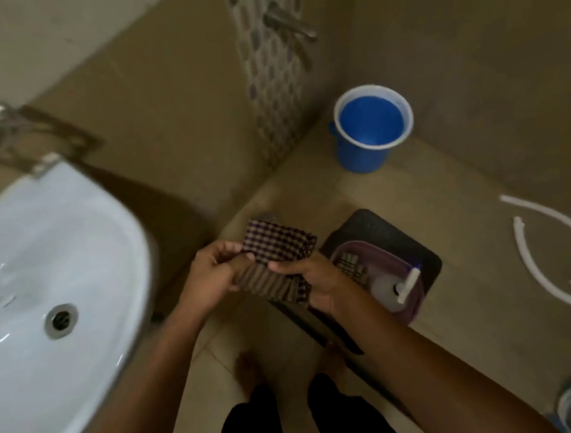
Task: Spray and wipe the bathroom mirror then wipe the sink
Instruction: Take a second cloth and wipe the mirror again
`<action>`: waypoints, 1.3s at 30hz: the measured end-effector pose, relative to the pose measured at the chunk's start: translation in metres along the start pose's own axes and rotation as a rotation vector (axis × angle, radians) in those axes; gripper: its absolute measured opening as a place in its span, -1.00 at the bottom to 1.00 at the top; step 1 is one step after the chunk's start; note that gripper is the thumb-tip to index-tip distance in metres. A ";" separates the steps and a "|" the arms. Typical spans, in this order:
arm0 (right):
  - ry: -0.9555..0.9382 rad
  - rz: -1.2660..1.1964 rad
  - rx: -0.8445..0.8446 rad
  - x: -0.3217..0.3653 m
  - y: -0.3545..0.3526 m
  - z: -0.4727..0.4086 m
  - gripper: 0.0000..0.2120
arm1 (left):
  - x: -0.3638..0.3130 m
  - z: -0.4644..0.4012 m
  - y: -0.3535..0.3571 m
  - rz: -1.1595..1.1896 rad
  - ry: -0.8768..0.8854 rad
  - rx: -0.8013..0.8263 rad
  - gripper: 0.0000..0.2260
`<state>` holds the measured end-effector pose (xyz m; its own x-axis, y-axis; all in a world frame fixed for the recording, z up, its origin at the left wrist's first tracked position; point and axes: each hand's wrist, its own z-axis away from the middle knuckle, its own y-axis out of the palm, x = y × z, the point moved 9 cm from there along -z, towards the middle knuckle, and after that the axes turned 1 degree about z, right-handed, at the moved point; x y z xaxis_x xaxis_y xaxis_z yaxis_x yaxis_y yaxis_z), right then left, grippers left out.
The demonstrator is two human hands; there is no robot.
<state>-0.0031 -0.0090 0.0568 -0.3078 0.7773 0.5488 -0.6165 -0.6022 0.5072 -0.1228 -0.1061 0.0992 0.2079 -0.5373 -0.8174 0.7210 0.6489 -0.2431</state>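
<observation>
From the head camera, I had both hands up in front of me over the floor, working a checked cloth (278,253). My left hand (211,273) pinched its near-left edge between thumb and fingers; my right hand (316,281) had its fingers curled round the bunched lower folds. The cloth hung between them, touching both, partly folded. It looked light, soft and limp, so I judged it would flop unless gathered into a pad and held by the bunched middle, not a corner. The sink (47,269) sat well off to the left of my left hand. Just beyond my right hand, a spray bottle (401,290) lay in a purple tub (417,308) on a dark stool (387,228).
</observation>
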 end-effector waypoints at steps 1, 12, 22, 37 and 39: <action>0.001 0.029 0.028 0.000 0.018 -0.001 -0.68 | 0.007 0.008 -0.019 0.000 -0.039 -0.002 -0.92; 0.032 0.218 0.212 -0.055 0.183 -0.009 -0.62 | 0.043 0.104 -0.179 0.143 0.048 -0.277 -0.81; 0.031 0.428 0.242 -0.143 0.322 0.002 -0.74 | 0.127 0.190 -0.316 0.199 0.066 -0.476 -0.78; -0.313 0.378 0.302 -0.068 0.467 0.042 -0.75 | 0.029 0.260 -0.454 -0.357 0.362 -0.956 -0.65; -0.387 0.348 0.312 -0.040 0.490 0.052 -0.73 | -0.012 0.282 -0.471 -0.483 0.444 -1.071 -0.59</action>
<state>-0.2555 -0.3451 0.3176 -0.1309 0.4373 0.8898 -0.2672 -0.8798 0.3931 -0.2783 -0.5569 0.3710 -0.3177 -0.7494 -0.5809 -0.2794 0.6595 -0.6979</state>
